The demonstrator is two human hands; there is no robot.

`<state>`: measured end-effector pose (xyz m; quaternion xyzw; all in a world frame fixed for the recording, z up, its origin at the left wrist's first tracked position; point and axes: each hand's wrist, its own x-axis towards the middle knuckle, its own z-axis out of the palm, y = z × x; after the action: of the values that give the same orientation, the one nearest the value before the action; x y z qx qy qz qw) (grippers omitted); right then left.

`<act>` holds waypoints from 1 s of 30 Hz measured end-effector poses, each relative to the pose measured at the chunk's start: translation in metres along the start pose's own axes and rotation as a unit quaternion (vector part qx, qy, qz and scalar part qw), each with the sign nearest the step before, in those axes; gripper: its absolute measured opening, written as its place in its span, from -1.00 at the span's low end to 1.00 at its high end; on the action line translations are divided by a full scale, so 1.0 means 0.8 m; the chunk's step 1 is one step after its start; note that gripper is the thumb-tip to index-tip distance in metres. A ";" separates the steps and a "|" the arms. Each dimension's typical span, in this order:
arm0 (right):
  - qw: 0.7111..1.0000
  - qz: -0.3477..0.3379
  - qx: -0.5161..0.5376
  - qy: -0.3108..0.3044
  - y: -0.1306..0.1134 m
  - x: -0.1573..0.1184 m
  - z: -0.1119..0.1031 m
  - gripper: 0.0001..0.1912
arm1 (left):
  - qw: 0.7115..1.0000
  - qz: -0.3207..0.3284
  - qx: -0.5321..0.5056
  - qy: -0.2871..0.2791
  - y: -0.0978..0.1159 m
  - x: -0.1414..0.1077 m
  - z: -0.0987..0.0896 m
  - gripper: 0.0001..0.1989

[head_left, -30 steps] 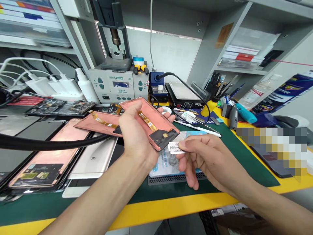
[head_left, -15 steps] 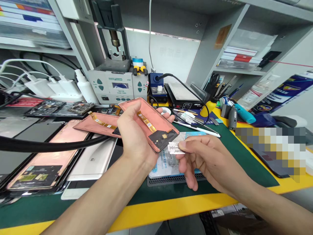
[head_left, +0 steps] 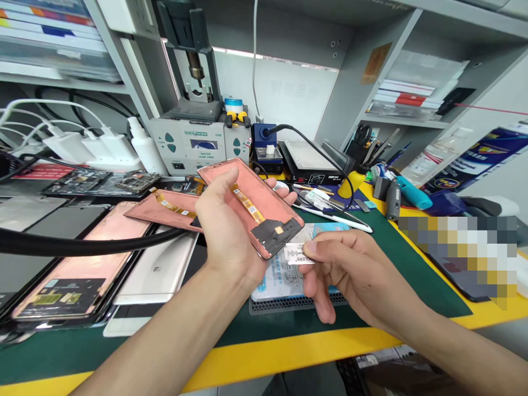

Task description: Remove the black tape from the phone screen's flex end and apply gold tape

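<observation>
My left hand [head_left: 226, 231] grips a phone display panel [head_left: 251, 201] with a copper-coloured back, an orange flex cable and a black pad at its near end. My right hand [head_left: 350, 275] pinches a small white printed label [head_left: 297, 254] between thumb and forefinger, close to the panel's near corner but apart from it. A second copper-backed display panel [head_left: 165, 210] lies just left of my left hand, partly hidden by it.
Several phone screens [head_left: 70, 275] and a silver phone [head_left: 157, 269] lie at left, under a black hose [head_left: 82, 245]. A blue-edged card [head_left: 280, 275] sits below my right hand on a green mat [head_left: 396, 275]. Repair stations [head_left: 193, 143] stand behind.
My left hand has tilted the panel slightly, lifting its far end. My right hand has shifted a little, with the label still pinched in its fingers.
</observation>
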<state>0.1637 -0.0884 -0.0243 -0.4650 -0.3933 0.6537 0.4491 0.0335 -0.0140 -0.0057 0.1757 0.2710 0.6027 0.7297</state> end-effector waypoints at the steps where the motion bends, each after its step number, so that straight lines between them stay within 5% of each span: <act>1: 1.000 -0.001 -0.001 0.001 0.000 0.000 0.000 -0.68 | 1.000 -0.002 -0.001 0.000 0.000 0.000 0.000 -0.76; 12: 1.000 0.002 -0.009 0.010 0.000 -0.001 0.002 -0.68 | 1.000 -0.025 -0.009 0.000 0.003 -0.001 -0.001 -0.77; 30: 1.000 0.000 -0.011 0.024 0.001 -0.002 0.005 -0.64 | 0.999 0.038 0.003 -0.023 0.000 -0.002 -0.002 -0.67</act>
<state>0.1602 -0.0904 -0.0236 -0.4853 -0.3897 0.6379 0.4535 0.0322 -0.0160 -0.0065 0.2018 0.2488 0.6252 0.7117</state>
